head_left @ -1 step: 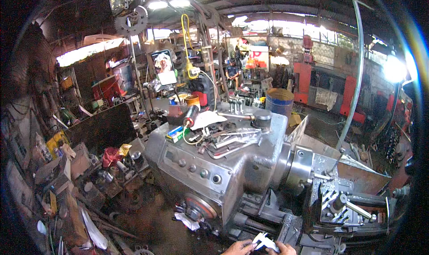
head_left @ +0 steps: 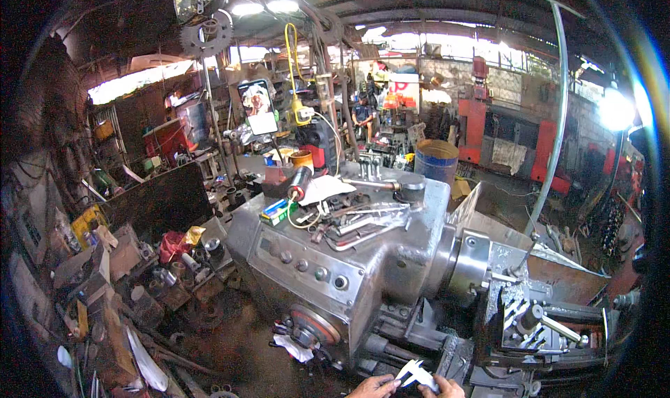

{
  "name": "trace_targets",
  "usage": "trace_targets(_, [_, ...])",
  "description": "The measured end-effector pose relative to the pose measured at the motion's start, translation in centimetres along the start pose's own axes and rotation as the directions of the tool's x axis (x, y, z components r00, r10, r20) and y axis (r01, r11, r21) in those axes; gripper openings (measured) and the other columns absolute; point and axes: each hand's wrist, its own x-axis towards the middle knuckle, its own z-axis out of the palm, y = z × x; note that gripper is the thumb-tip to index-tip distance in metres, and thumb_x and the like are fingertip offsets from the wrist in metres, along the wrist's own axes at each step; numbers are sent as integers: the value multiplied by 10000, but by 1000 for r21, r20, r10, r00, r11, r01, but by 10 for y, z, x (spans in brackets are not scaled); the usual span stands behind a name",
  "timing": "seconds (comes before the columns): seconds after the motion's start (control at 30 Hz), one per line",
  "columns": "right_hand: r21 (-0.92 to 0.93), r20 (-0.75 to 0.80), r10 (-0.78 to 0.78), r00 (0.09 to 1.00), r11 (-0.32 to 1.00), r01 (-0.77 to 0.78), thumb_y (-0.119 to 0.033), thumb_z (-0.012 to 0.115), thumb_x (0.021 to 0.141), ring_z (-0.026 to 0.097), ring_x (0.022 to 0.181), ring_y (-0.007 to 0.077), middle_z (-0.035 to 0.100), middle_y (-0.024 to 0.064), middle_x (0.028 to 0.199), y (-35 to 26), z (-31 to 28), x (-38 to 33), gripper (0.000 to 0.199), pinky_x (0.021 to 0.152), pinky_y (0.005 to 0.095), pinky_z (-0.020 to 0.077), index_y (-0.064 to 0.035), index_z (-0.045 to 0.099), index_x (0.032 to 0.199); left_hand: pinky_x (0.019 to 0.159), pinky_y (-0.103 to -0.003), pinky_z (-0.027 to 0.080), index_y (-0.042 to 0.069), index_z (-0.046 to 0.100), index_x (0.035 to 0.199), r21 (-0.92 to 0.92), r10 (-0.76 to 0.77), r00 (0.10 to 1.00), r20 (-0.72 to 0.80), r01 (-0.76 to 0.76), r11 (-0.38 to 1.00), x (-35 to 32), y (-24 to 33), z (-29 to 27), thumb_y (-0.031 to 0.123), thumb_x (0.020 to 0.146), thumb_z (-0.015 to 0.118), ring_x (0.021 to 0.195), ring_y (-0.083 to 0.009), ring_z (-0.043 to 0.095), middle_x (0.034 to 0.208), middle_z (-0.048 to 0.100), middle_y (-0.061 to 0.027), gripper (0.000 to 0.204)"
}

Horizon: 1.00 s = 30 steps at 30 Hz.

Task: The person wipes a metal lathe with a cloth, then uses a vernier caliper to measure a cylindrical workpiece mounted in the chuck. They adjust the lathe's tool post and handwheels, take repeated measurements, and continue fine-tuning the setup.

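At the lower edge of the head view I hold a vernier caliper (head_left: 417, 374), pale and shiny in the light, in front of the lathe. My right hand (head_left: 445, 388) is closed round its beam. At the jaw end, my left hand (head_left: 374, 387) pinches with thumb and fingers against the caliper. Whether a small piece sits between the jaws cannot be made out. Just beyond my hands lies the lathe bed (head_left: 398, 342), with the chuck (head_left: 469, 262) above it to the right. The tool post (head_left: 532, 317) and its lever stand farther right, among metal chips.
Loose wrenches (head_left: 363, 223), a spray can (head_left: 300, 183) and a small green box (head_left: 276, 211) lie on the headstock. A phone (head_left: 258, 107) stands on a holder behind. Metal parts (head_left: 185, 269) crowd the left side. A blue drum (head_left: 436, 162) and a seated person (head_left: 362, 115) are farther back.
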Motion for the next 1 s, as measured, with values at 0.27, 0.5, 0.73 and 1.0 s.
trace_targets(0.27, [-170,198,-11,980,984,45,-445,753,774,661,890,369,677,194,975,-29,-26,21,481,762,441,531,-139,701,1141,745,-296,529,67,598,1232,94,221,973,-69,-215,972,19,1,-23,190,941,621,849,-123,628,994,677,-70,317])
trace_targets(0.5, [-18,280,56,958,998,-53,-393,766,771,667,910,381,696,198,972,-40,-24,13,447,791,445,531,-99,707,1103,901,-361,506,51,556,1318,494,255,966,-51,-198,847,26,11,-2,179,917,576,1064,-245,662,1162,677,-180,421])
trace_targets(0.73, [-33,271,112,956,994,-107,-446,763,764,672,912,371,700,209,956,-16,-24,2,476,796,447,530,-99,721,1086,859,-328,505,57,409,1457,291,314,946,85,-325,900,28,-7,6,127,927,552,955,-205,643,1095,687,-117,553])
trace_targets(1.0, [-147,-29,82,996,985,-85,-452,743,776,651,891,375,683,178,929,6,-30,12,442,775,469,517,-145,717,1093,656,-295,477,77,549,1358,485,434,896,-92,-340,806,19,2,-2,166,908,623,705,-122,550,792,590,-25,464])
